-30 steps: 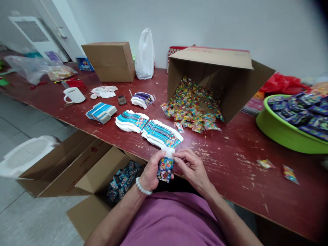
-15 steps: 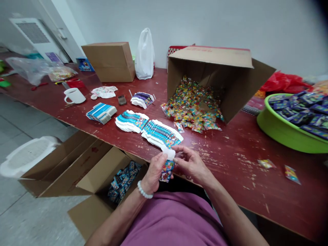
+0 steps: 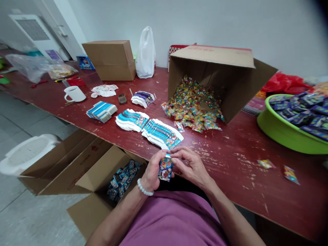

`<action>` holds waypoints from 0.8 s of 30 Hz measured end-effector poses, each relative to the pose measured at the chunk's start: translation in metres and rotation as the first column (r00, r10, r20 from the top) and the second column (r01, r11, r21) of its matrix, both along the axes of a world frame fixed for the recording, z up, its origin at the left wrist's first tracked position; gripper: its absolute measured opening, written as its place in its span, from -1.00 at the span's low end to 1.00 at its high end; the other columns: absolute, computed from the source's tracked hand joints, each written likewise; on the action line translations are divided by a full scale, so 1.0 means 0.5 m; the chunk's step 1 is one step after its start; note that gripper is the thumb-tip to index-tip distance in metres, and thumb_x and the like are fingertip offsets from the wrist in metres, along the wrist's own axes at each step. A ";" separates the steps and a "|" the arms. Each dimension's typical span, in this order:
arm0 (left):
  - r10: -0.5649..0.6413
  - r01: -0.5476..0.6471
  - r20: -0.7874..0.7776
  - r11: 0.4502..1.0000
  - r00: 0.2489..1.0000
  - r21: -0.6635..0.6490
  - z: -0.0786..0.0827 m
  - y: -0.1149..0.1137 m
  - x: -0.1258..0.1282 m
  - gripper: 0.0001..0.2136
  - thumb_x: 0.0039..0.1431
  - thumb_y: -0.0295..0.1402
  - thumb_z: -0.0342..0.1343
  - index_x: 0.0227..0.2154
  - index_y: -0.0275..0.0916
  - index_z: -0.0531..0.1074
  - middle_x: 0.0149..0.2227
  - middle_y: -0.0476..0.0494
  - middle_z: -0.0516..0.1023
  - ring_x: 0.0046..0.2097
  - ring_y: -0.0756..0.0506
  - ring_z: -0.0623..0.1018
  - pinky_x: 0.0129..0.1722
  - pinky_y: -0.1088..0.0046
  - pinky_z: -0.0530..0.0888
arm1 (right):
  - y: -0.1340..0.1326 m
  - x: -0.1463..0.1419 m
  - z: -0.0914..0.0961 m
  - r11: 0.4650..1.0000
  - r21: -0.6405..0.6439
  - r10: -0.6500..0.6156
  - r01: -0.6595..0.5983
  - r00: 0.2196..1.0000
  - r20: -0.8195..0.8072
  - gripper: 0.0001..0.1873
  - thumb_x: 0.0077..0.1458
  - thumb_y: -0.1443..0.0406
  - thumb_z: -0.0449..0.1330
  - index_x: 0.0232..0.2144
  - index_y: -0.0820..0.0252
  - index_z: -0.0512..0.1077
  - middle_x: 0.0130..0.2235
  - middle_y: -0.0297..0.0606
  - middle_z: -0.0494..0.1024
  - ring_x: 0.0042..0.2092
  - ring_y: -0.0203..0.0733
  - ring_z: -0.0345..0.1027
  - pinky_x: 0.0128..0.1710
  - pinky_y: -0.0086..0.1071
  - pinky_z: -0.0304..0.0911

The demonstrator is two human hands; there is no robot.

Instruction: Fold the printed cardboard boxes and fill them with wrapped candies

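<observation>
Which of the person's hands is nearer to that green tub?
Right. The right hand is on the green tub side of the small box; the left hand holds it farther away.

I see the tipped brown cardboard box [image 3: 220, 78] on the worn red desk [image 3: 243, 164], small candy packets [image 3: 192, 109] spilling from it. Fanned blue card stacks [image 3: 148, 128] lie left; the round green plastic basin [image 3: 284, 131] sits right. An open cardboard carton [image 3: 102, 184] stands on the floor, below the desk edge.
</observation>
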State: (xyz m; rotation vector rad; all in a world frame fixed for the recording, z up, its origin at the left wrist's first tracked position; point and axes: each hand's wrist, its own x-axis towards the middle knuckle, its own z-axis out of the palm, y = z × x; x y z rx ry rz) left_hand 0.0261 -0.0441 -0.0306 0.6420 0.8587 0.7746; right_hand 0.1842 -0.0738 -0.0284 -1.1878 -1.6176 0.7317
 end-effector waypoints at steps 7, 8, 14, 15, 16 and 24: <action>-0.063 0.084 -0.100 0.969 0.993 0.231 -0.002 -0.006 -0.002 -0.53 0.21 -0.09 0.02 0.11 -0.20 0.38 -0.15 -0.15 0.56 -0.43 -0.03 0.51 -0.52 0.48 0.47 | 0.007 -0.008 0.000 0.981 -0.191 -0.041 0.032 0.998 -0.044 -0.86 0.11 0.24 0.26 -0.27 0.13 0.55 -0.26 -0.24 0.58 -0.34 -0.21 0.46 -0.42 -0.41 0.35; -0.086 0.109 -0.108 0.967 0.990 0.232 -0.002 -0.005 -0.002 -0.49 0.23 -0.04 -0.02 0.13 -0.21 0.38 -0.13 -0.17 0.57 -0.44 -0.02 0.50 -0.52 0.48 0.46 | 0.007 -0.008 -0.001 0.978 -0.208 -0.022 0.005 0.997 -0.079 -0.86 0.12 0.22 0.26 -0.29 0.15 0.55 -0.27 -0.24 0.59 -0.35 -0.21 0.47 -0.42 -0.41 0.36; -0.173 0.188 -0.113 0.971 0.978 0.145 -0.001 -0.001 0.002 -0.38 0.22 0.12 -0.10 0.15 -0.23 0.40 -0.30 -0.18 0.61 -0.54 -0.02 0.48 -0.58 0.49 0.40 | 0.009 0.000 -0.005 0.939 -0.326 0.008 -0.106 0.958 -0.286 -0.74 0.17 0.12 0.21 -0.39 0.18 0.51 -0.39 -0.27 0.59 -0.46 -0.22 0.44 -0.48 -0.37 0.35; -0.166 0.181 -0.112 0.974 0.980 0.133 -0.001 0.000 0.002 -0.40 0.21 0.09 -0.05 0.13 -0.24 0.42 -0.31 -0.17 0.61 -0.54 -0.03 0.48 -0.59 0.49 0.40 | 0.010 0.003 -0.001 0.950 -0.296 0.021 -0.096 0.968 -0.248 -0.76 0.17 0.14 0.21 -0.40 0.18 0.51 -0.37 -0.27 0.60 -0.43 -0.21 0.45 -0.43 -0.35 0.36; -0.154 0.167 -0.109 0.979 0.982 0.120 -0.001 0.001 0.002 -0.43 0.19 0.05 0.00 0.10 -0.25 0.44 -0.32 -0.17 0.61 -0.55 -0.03 0.48 -0.60 0.49 0.41 | 0.010 0.007 0.004 0.964 -0.250 0.038 -0.086 0.981 -0.190 -0.78 0.18 0.16 0.21 -0.40 0.17 0.52 -0.34 -0.26 0.60 -0.38 -0.19 0.47 -0.37 -0.33 0.37; -0.042 0.050 0.127 0.997 0.991 -0.059 -0.009 0.014 0.004 -0.67 0.06 -0.28 0.13 -0.12 -0.29 0.52 -0.32 -0.13 0.60 -0.49 -0.02 0.54 -0.51 0.49 0.47 | -0.019 -0.014 -0.005 0.995 0.097 0.007 -0.038 0.953 0.304 -0.72 0.18 0.21 0.22 -0.06 0.13 0.43 -0.03 -0.09 0.50 0.01 -0.01 0.35 0.00 -0.12 0.28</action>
